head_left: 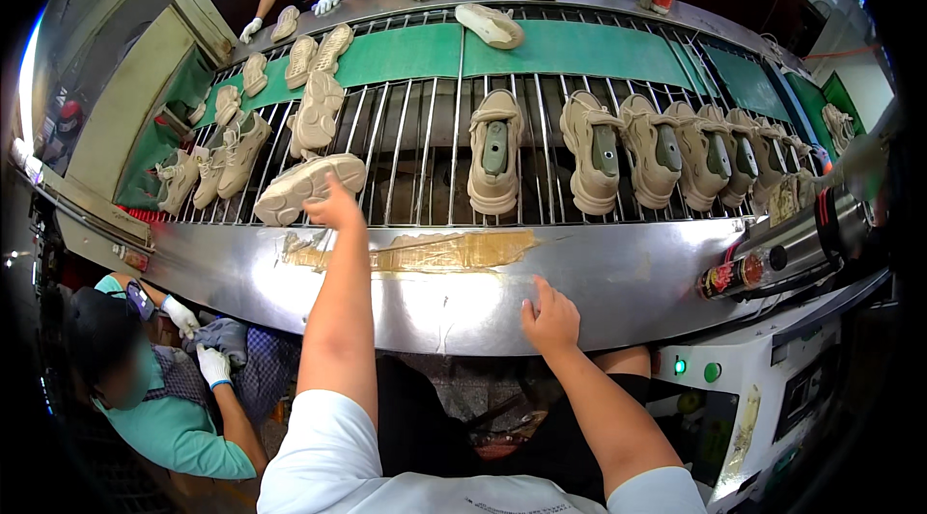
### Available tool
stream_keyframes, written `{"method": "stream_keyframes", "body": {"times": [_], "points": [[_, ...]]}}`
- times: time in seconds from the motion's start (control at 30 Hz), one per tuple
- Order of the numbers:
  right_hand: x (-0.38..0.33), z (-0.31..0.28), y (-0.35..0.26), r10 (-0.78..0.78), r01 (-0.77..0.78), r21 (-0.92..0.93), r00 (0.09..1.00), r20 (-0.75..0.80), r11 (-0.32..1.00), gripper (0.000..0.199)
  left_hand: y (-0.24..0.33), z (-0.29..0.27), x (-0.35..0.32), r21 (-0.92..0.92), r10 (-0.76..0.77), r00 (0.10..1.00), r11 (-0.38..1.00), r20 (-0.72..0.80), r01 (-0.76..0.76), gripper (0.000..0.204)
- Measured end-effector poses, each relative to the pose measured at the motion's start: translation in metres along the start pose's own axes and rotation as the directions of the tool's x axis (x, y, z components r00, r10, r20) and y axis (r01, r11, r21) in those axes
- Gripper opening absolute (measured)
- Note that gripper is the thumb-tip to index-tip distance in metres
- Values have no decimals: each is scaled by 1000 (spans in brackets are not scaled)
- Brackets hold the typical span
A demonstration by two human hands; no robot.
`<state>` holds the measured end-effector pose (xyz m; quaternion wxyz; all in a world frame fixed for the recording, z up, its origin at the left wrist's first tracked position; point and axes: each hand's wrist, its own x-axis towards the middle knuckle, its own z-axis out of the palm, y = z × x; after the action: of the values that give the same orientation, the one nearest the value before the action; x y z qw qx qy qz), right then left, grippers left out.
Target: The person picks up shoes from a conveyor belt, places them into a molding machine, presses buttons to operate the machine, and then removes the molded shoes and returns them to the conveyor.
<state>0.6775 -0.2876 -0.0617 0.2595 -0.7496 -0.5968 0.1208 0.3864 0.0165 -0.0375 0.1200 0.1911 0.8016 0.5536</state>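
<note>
My left hand (335, 206) grips a thick beige shoe sole (307, 188) by its near edge. The sole is tilted over the front bars of the roller rack, and my fingertips are partly hidden against it. Empty, my right hand (552, 317) hovers at the steel ledge with its index finger stretched out. Just behind the held sole, another beige sole (317, 111) leans on the bars. A beige shoe (494, 155) with a green insert in its opening stands upright right of centre, and several more like it form a row farther right.
Several beige shoes (243, 155) stand at the left. A green belt (396, 53) carries soles and a pale shoe (490, 26). Taped cardboard (454, 250) lies on the steel ledge (618, 268). A steel flask (806, 234) is at right. Gloved co-workers are across the rack and at lower left.
</note>
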Motion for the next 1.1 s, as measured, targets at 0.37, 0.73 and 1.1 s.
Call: {"method": "stream_keyframes", "body": {"times": [0.37, 0.73, 1.1], "points": [[-1, 10, 1, -74, 72, -30, 994, -79, 997, 31, 17, 6, 75, -304, -444, 844, 794, 302, 526, 132], [1, 29, -7, -119, 111, -58, 979, -166, 992, 25, -10, -39, 128, -95, -286, 734, 898, 616, 430, 67], [-3, 22, -7, -33, 31, -10, 983, -182, 999, 15, 48, -53, -4, 56, 328, 625, 856, 708, -513, 87]]}}
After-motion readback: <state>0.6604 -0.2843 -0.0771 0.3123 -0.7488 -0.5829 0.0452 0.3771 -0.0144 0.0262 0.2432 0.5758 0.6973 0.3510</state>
